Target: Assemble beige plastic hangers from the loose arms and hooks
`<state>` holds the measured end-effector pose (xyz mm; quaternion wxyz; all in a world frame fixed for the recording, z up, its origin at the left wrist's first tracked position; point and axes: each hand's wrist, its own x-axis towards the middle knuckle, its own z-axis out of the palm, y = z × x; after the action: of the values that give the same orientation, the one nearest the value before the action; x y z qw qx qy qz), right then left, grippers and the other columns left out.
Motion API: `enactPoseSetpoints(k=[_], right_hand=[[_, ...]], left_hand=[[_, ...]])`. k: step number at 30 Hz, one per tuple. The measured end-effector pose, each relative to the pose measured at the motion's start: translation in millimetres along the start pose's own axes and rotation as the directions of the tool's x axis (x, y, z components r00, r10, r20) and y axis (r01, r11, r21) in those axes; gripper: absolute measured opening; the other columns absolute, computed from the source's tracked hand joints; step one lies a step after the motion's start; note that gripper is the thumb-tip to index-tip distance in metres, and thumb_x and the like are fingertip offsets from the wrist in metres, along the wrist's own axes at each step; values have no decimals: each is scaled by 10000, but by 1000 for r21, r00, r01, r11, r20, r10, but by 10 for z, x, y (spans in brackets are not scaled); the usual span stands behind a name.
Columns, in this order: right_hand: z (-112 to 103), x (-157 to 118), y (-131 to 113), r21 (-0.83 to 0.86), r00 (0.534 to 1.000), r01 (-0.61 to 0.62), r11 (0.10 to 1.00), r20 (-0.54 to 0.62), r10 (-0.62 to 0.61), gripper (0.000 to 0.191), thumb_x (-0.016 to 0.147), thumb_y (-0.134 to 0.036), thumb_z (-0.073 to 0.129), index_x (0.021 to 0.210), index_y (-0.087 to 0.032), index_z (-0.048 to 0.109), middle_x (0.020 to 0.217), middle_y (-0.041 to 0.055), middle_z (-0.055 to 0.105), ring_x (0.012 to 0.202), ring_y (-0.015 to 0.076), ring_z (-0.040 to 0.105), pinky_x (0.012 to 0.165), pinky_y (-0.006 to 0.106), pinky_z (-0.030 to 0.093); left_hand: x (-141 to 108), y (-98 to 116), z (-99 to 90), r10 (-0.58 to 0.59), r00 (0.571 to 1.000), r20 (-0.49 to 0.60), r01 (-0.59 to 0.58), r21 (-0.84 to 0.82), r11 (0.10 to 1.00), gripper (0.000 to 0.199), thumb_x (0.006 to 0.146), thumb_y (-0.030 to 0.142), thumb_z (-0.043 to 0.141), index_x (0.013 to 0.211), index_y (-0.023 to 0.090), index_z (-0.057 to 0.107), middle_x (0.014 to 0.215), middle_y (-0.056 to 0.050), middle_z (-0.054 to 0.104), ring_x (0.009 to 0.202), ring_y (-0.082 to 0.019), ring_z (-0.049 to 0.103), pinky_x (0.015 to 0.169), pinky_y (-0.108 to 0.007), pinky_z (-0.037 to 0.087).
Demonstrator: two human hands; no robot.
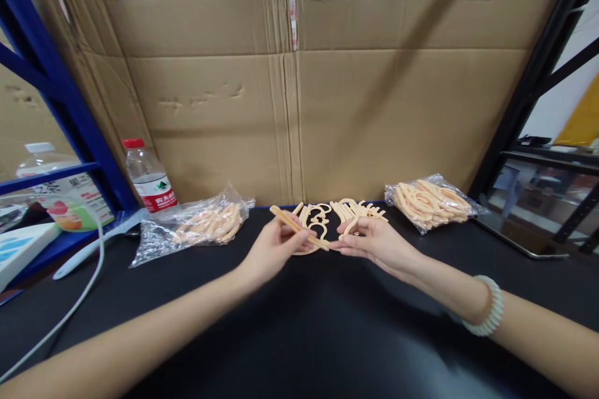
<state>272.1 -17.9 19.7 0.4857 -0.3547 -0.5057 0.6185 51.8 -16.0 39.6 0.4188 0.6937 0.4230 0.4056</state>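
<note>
Left hand (272,244), fingers closed round a straight strip (284,217); right hand (381,245), fingers pinching a curved piece (350,225), both over the desk (299,330), nearer than the loose pile (345,208); these look light, stiff and thin enough to snap, best held mid-length

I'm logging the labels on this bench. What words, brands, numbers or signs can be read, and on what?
"农夫", white on red: red-capped bottle; the characters after it are unclear. A dark green emblem sits above.
White-capped bottle: Chinese characters, too blurred to quote surely.
White box: blue marks, unreadable.
Stick and curved piece in the fingers: no text seen.
</note>
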Motion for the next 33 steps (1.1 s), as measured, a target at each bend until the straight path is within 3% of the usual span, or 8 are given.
enactPoseSetpoints(k=[2,5,10,19,25,33], right_hand=[[20,-38,81,-24,999,34,999,-22,-35,293,607,-291,862,772,-150,665,843,16,650,811,177,685,751,272,557],[30,-67,188,-35,997,75,997,-8,-75,265,629,-297,855,762,-149,680,810,13,647,798,136,639,756,246,531],[44,-102,270,93,980,-92,991,186,73,210,736,-297,797,822,-146,681,1003,67,658,930,181,638,830,320,528],[26,-167,239,146,941,-217,965,295,167,153,875,-274,676,882,-137,607,1074,120,676,1017,223,654,855,320,509],[60,-189,232,107,942,-215,971,284,178,174,858,-274,694,864,-135,591,1066,120,685,988,221,672,805,287,528],[102,-214,249,55,966,-157,986,216,142,227,801,-302,749,843,-126,612,908,97,712,898,203,698,766,265,550]], left_hand=[[-163,-95,100,59,998,-36,-65,-181,981,298,812,391,637,880,186,431,925,-75,703,802,-201,704,773,-366,591],[-321,-177,168,60,995,-73,-77,-251,965,323,800,415,656,853,199,423,888,-69,714,775,-206,706,732,-347,591],[-395,-187,175,56,995,-88,-76,-244,967,202,840,295,636,860,191,464,865,-47,719,747,-160,691,724,-281,579],[-411,-232,170,60,996,-65,-72,-190,979,125,849,245,625,822,212,507,880,-23,728,780,-161,708,714,-240,575],[-415,-229,172,104,994,-36,-108,-102,989,99,842,227,639,805,217,548,894,-28,733,875,-206,709,748,-275,581],[-460,-275,168,242,970,-29,-240,64,969,61,867,195,629,896,247,615,933,4,742,905,-179,704,777,-243,570]])
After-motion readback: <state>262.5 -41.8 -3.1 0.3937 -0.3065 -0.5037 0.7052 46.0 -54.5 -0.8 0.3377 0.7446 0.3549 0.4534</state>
